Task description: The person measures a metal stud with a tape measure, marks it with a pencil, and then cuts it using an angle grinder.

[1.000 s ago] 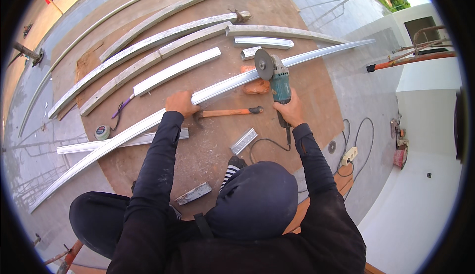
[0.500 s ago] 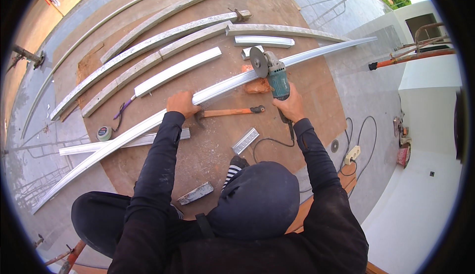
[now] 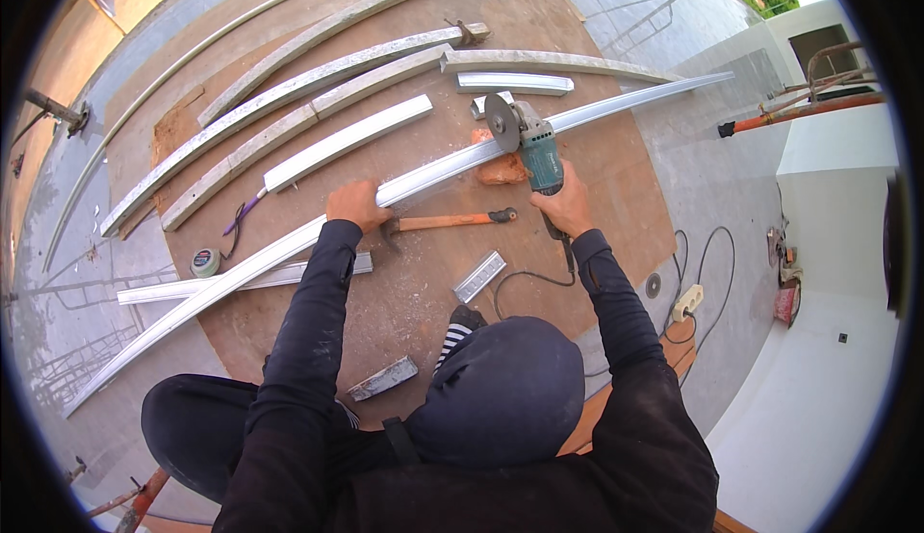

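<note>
A long white ribbed strip of moulding (image 3: 258,257) runs slantwise from the lower left to the upper right. My left hand (image 3: 357,207) is closed around it left of the middle. In my right hand (image 3: 565,202) is a teal angle grinder (image 3: 542,161), gripped by its body. Its cutting disc (image 3: 501,121) stands on edge at the strip's far side; whether it touches the strip I cannot tell. Under the strip, beside the grinder, sits an orange-brown brick piece (image 3: 502,170). A hammer (image 3: 448,220) with an orange handle lies just right of my left hand.
Beyond the strip lie several concrete-like bars (image 3: 318,110) and a white moulding piece (image 3: 348,142). A tape measure (image 3: 205,262) is at the left. Short offcuts (image 3: 478,276) lie near my foot. The grinder's cord (image 3: 520,273) loops on the board; a power strip (image 3: 687,302) is at the right.
Almost nothing differs. The whole view has shifted by a few pixels, while both hands, the grinder and the strip keep their places.
</note>
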`<act>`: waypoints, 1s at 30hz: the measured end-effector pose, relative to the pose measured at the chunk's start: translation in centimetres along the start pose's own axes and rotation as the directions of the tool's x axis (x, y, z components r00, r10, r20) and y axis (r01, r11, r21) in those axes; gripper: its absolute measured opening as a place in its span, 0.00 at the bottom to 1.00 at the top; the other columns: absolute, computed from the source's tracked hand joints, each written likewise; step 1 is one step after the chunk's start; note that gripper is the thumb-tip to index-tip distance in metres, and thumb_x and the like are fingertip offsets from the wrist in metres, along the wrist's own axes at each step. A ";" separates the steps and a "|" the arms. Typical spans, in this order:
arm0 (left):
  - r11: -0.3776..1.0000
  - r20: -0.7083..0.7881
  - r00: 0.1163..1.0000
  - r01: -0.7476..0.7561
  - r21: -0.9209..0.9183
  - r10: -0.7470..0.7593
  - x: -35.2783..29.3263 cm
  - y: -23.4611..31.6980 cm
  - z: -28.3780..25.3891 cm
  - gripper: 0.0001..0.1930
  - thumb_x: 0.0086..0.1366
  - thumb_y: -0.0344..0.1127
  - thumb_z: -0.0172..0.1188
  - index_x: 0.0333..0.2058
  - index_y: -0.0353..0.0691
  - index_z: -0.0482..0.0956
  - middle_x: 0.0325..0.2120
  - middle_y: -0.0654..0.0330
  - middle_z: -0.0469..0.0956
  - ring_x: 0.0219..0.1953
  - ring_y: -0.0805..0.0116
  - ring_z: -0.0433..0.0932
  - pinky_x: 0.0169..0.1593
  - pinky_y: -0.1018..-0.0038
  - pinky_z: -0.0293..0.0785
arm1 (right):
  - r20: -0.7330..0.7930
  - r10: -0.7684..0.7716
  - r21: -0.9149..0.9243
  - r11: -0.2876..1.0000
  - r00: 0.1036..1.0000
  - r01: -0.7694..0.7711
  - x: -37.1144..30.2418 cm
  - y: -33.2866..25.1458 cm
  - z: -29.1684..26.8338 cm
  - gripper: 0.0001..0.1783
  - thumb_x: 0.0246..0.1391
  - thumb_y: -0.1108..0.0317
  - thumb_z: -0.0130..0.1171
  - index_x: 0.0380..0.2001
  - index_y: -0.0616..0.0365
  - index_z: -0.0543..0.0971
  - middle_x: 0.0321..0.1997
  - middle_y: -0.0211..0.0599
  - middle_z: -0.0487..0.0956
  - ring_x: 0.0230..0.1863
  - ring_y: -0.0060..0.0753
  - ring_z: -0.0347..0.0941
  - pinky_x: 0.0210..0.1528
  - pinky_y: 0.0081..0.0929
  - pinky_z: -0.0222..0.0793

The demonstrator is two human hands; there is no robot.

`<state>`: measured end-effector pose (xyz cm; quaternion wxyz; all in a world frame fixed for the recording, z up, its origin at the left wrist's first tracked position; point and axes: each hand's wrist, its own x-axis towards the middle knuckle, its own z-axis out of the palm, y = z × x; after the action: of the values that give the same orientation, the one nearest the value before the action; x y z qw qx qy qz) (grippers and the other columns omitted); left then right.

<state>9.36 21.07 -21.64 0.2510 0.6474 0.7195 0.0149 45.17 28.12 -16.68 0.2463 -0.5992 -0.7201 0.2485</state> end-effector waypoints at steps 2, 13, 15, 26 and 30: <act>1.000 -0.002 1.000 0.003 0.000 -0.003 0.0 -0.1 0.1 0.22 0.47 0.47 0.67 0.39 0.40 0.83 0.33 0.46 0.82 0.37 0.47 0.82 0.42 0.56 0.78 | -0.002 0.002 0.001 1.000 1.000 -0.002 0.0 -0.2 0.0 0.34 0.33 0.62 0.67 0.48 0.59 0.71 0.37 0.53 0.80 0.40 0.57 0.78 0.43 0.43 0.72; 1.000 0.019 1.000 0.021 -0.006 -0.021 -0.2 0.5 -0.5 0.22 0.47 0.46 0.68 0.40 0.40 0.83 0.35 0.46 0.83 0.39 0.48 0.82 0.43 0.58 0.78 | 0.014 -0.002 -0.029 1.000 1.000 0.002 0.2 0.0 0.0 0.34 0.34 0.61 0.68 0.48 0.59 0.71 0.38 0.53 0.80 0.41 0.57 0.78 0.43 0.43 0.72; 1.000 0.012 1.000 0.018 0.000 -0.018 -0.1 0.2 -0.3 0.22 0.47 0.47 0.67 0.40 0.41 0.83 0.34 0.46 0.83 0.38 0.48 0.82 0.43 0.57 0.78 | 0.015 -0.005 -0.028 1.000 1.000 0.005 0.2 0.0 0.1 0.35 0.34 0.60 0.68 0.49 0.59 0.71 0.38 0.53 0.80 0.41 0.57 0.78 0.43 0.43 0.72; 1.000 -0.001 1.000 -0.007 -0.010 0.007 0.1 0.1 0.2 0.24 0.48 0.49 0.67 0.41 0.42 0.82 0.34 0.47 0.82 0.38 0.48 0.82 0.43 0.56 0.78 | -0.004 -0.031 -0.063 0.998 1.000 0.030 -0.4 0.7 -0.1 0.35 0.35 0.59 0.69 0.49 0.59 0.71 0.38 0.53 0.80 0.41 0.56 0.78 0.43 0.43 0.72; 1.000 0.011 1.000 0.010 -0.013 -0.010 -0.1 -0.4 0.1 0.23 0.48 0.49 0.67 0.41 0.42 0.82 0.34 0.47 0.83 0.38 0.48 0.82 0.43 0.56 0.78 | 0.049 0.016 -0.053 0.999 0.999 -0.014 -0.5 0.0 0.0 0.35 0.35 0.59 0.69 0.49 0.60 0.71 0.38 0.53 0.80 0.41 0.56 0.78 0.43 0.42 0.72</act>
<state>9.01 20.84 -21.86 0.2594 0.6422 0.7212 0.0148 45.23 27.68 -16.73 0.2110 -0.6045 -0.7277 0.2460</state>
